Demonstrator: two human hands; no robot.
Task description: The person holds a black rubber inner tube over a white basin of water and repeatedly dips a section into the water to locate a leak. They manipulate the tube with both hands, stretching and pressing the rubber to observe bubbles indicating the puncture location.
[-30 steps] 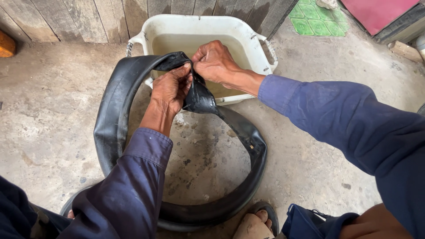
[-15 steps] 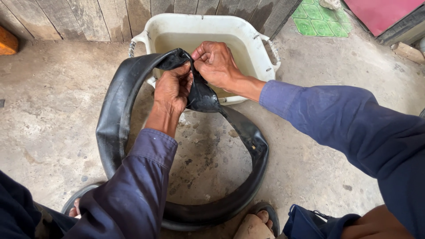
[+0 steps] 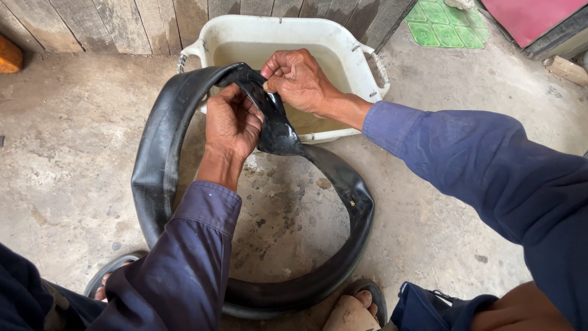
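Outdoors, a black inner tube (image 3: 184, 159) is pinched shut-fingered by left hand (image 3: 231, 125) & right hand (image 3: 300, 79) above a white water tub (image 3: 343, 46) on concrete floor (image 3: 67, 159), w/ folded rubber best kept taut, judging by grip.

Soft, even daylight, faint shadows on the concrete floor (image 3: 73, 153), sharp focus throughout, slight wide-angle stretching at the edges.
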